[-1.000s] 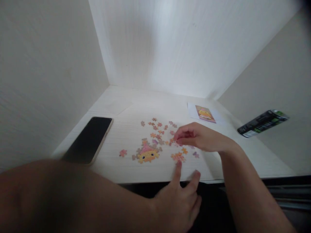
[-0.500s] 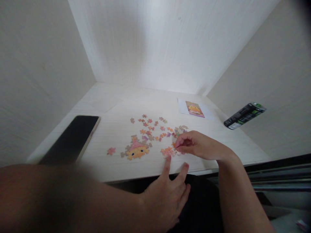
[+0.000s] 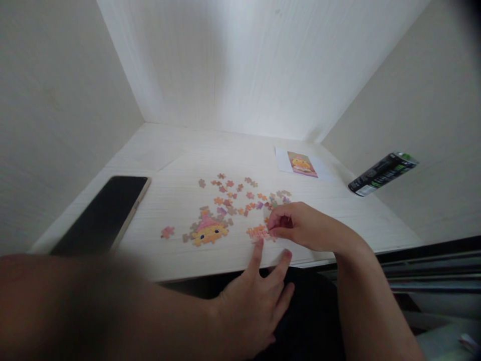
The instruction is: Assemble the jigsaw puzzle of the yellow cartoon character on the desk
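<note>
The left hand [image 3: 259, 296], fingers spread, touches the small orange-and-pink joined puzzle section [image 3: 257, 232] with its index fingertip on the pale wood-grained table [image 3: 221, 155]. The right hand [image 3: 300, 225] has thumb and fingertips pressed together at the section's right end; whether they grip a piece is hidden. The larger yellow-faced, pink-hatted puzzle section [image 3: 209, 231] lies left of it
</note>
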Demonstrator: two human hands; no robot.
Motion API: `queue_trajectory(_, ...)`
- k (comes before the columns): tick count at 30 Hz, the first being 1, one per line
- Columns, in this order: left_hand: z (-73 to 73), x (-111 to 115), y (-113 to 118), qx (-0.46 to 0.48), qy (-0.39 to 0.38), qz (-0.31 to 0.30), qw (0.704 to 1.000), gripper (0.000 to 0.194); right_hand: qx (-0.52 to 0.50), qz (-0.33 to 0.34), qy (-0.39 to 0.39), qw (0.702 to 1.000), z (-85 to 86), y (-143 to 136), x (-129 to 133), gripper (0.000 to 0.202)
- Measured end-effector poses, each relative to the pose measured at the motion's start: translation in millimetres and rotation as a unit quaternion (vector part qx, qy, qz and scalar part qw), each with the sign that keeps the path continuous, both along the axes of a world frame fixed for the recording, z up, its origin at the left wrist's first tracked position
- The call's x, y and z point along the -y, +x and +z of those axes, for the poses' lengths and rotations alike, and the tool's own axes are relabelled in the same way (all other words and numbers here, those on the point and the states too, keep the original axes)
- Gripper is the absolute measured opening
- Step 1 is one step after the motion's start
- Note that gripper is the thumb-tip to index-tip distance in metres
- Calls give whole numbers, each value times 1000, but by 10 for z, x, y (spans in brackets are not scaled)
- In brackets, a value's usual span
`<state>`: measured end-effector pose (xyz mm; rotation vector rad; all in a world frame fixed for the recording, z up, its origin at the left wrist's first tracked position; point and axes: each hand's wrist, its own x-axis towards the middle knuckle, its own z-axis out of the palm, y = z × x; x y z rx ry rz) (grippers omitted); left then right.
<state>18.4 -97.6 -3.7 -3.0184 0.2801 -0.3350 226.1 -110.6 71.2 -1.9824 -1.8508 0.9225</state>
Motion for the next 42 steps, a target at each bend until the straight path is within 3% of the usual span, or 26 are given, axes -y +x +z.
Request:
queue_trajectory(8,23,-3,-7,-10,-11,-2,1000,73,-13,-14,37,999,-7,65,7,6)
queue_trajectory(13,24,-10,-4,-12,-5,-1,1000,72,22,-85,86,992,-51,238,-1,16)
queue_trajectory(16,11,-9,-9,-12,-5,2,1000,72,27,-94,89,991,-72,276,-10,18)
queue_trajectory(26,16,4,-7,-13,-10,2,1000,72,49,-9,103,993,-72,117,-64,16)
queue_trajectory(31,-4,7,5,-13,-10,8,1000,72,67,-15,97,993,-38,76,-56,11)
queue_trajectory(35,-10,4,6,-5,-12,3,1000,72,18,-14,84,996,-38,79,-48,4)
queue_trajectory(42,8,3,6,-10,-12,4,1000,73,-76,17,46,996,-33,109,-55,17)
